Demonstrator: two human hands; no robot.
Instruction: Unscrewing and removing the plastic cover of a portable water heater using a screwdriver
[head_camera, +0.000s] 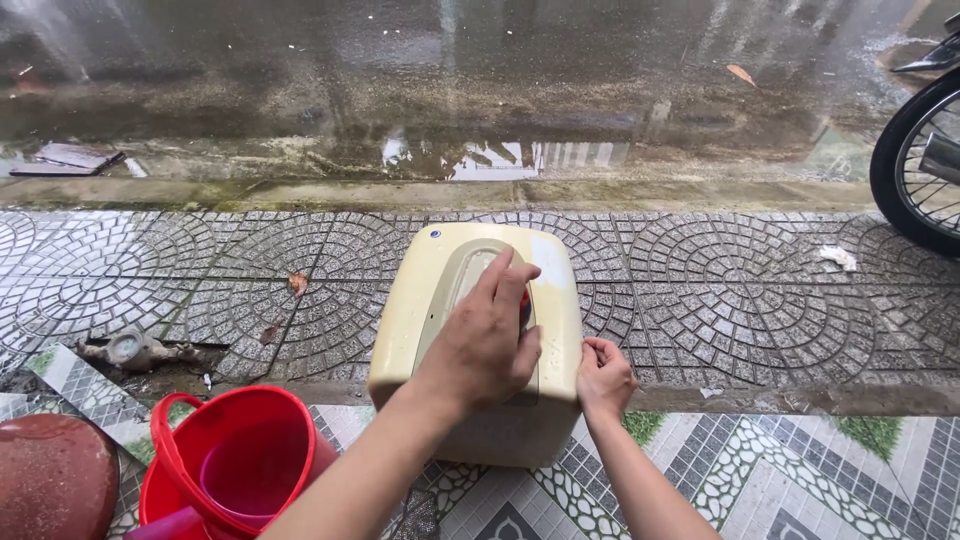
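Two hands on cream box (480, 320), wet pavement (750, 290)

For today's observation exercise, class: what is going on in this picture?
A person crouches outdoors over a cream boxy appliance that stands on patterned tiles at the edge of a wet pavement. The left hand lies flat on its front panel, fingers spread over a small red part; the right hand grips its right edge. A red bucket stands at the lower left, and a motorbike wheel shows at the far right.
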